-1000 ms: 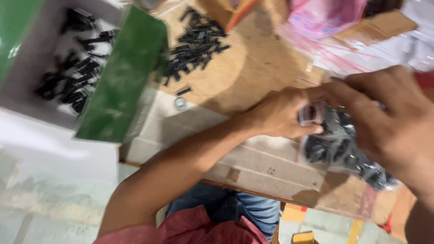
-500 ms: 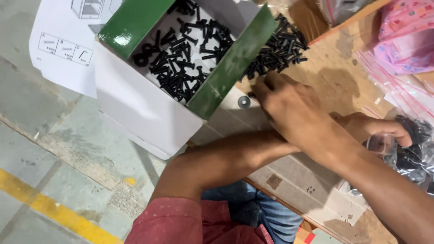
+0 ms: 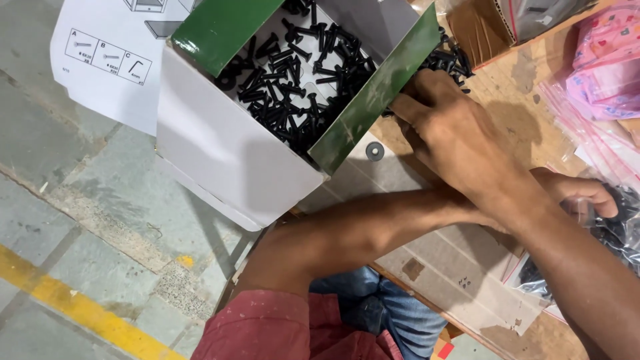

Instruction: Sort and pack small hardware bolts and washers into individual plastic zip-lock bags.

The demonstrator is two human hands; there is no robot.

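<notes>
right hand (image 3: pixel 447 127) off bag, now on loose pile of black screws (image 3: pixel 452 59), far, beside green-flapped white carton (image 3: pixel 227 153) | fingers curled down, hold can't tell | left hand (image 3: pixel 579 193) alone pinching clear plastic bag of screws (image 3: pixel 620 233), right

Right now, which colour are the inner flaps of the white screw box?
Green, on the flaps of the white box; the head view shows it clearly.

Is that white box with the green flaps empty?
No, the box holds a heap of black screws.
</notes>
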